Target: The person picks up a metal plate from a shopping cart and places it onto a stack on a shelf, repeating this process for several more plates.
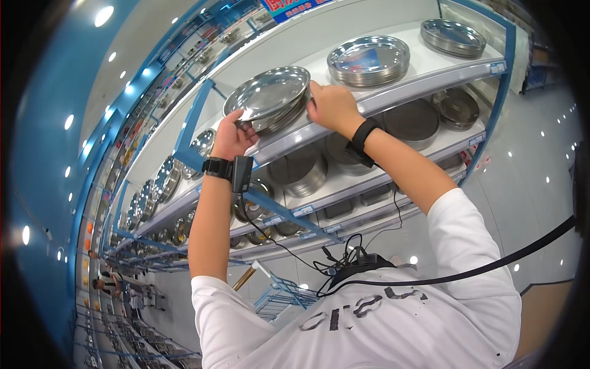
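A stack of shiny round stainless steel plates [267, 95] sits at the left end of the top shelf, tilted in view. My left hand [235, 136] grips the near left rim of the top plate, thumb on the upper side and fingers curled below. At the right rim, my right hand [332, 106] is closed against the plate edge, its fingers partly hidden behind the hand. How many plates the hands hold cannot be made out. To the right stands another stack of steel plates [367, 60], the top one bearing a blue and red patch.
A third plate stack [453, 38] stands farther right on the white top shelf [424, 72]. Lower shelves hold dark round pans [298, 170]. A blue shopping cart [279, 294] stands below. Cables [344, 261] hang at my chest, and a blue shelf post [195, 120] rises at left.
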`<action>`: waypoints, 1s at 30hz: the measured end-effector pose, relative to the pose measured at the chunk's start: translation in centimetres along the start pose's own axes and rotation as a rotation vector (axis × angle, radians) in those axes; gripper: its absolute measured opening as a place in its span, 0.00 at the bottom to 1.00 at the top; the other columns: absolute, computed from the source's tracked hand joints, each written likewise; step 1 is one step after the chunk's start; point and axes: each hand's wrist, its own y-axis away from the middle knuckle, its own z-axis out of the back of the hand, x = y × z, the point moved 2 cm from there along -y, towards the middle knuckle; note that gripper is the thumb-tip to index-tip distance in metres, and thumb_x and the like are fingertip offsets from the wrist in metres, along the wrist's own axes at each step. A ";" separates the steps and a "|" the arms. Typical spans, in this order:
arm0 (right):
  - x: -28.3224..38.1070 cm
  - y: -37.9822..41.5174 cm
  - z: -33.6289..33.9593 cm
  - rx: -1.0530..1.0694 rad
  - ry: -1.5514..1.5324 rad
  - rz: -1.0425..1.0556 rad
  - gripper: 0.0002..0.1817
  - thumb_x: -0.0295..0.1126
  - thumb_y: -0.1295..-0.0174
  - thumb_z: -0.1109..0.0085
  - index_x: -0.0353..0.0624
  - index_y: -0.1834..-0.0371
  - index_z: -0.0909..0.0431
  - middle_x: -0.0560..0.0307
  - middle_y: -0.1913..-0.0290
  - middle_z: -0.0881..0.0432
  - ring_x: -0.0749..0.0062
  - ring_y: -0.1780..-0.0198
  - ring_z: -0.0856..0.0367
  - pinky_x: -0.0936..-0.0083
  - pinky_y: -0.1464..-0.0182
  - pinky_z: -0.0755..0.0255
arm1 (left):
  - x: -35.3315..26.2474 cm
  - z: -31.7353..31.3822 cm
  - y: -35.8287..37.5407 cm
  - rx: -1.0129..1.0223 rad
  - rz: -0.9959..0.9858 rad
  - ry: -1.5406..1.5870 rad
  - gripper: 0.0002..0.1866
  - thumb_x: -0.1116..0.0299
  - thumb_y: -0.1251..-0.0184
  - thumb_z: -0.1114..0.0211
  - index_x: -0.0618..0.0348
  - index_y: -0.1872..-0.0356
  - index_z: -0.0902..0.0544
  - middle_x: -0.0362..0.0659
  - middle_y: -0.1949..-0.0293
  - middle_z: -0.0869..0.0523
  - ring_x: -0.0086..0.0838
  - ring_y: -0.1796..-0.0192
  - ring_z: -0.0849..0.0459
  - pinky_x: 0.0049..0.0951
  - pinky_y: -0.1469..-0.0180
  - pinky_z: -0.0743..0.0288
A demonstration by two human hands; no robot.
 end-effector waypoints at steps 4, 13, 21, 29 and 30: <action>0.0 0.0 0.0 -0.002 0.008 -0.014 0.10 0.35 0.49 0.44 0.40 0.70 0.27 0.49 0.80 0.20 0.54 0.75 0.19 0.60 0.70 0.25 | -0.4 0.8 -0.7 -0.007 0.032 0.008 0.12 0.61 0.35 0.40 0.54 0.70 0.32 0.40 0.79 0.31 0.29 0.76 0.30 0.31 0.73 0.35; -0.2 0.0 -0.7 -0.002 0.006 0.000 0.10 0.33 0.49 0.44 0.41 0.66 0.25 0.51 0.80 0.20 0.55 0.75 0.20 0.59 0.72 0.26 | 1.4 3.8 0.3 -0.483 -0.430 -0.844 0.29 0.56 0.37 0.39 0.73 0.46 0.29 0.44 0.71 0.19 0.31 0.77 0.21 0.28 0.76 0.27; 0.4 -0.2 -0.4 -0.022 0.009 0.012 0.07 0.34 0.49 0.44 0.42 0.70 0.26 0.51 0.80 0.20 0.55 0.75 0.19 0.59 0.71 0.27 | 2.4 4.7 -2.4 -0.370 -0.866 -1.205 0.29 0.65 0.41 0.44 0.75 0.40 0.31 0.66 0.42 0.27 0.54 0.39 0.28 0.42 0.36 0.35; 0.1 -0.1 -0.6 -0.010 0.026 0.011 0.14 0.34 0.48 0.44 0.41 0.60 0.24 0.50 0.78 0.19 0.54 0.73 0.19 0.57 0.70 0.27 | 4.5 4.0 -3.6 -0.263 -0.840 -1.092 0.22 0.61 0.33 0.46 0.73 0.48 0.24 0.63 0.43 0.24 0.53 0.39 0.27 0.38 0.36 0.36; 0.2 -0.1 -0.5 -0.007 0.007 0.023 0.15 0.34 0.48 0.44 0.42 0.57 0.23 0.50 0.78 0.19 0.54 0.73 0.19 0.58 0.69 0.26 | 4.2 3.3 -2.7 -0.217 -0.771 -1.018 0.22 0.62 0.32 0.47 0.72 0.47 0.24 0.64 0.43 0.25 0.55 0.37 0.30 0.39 0.35 0.37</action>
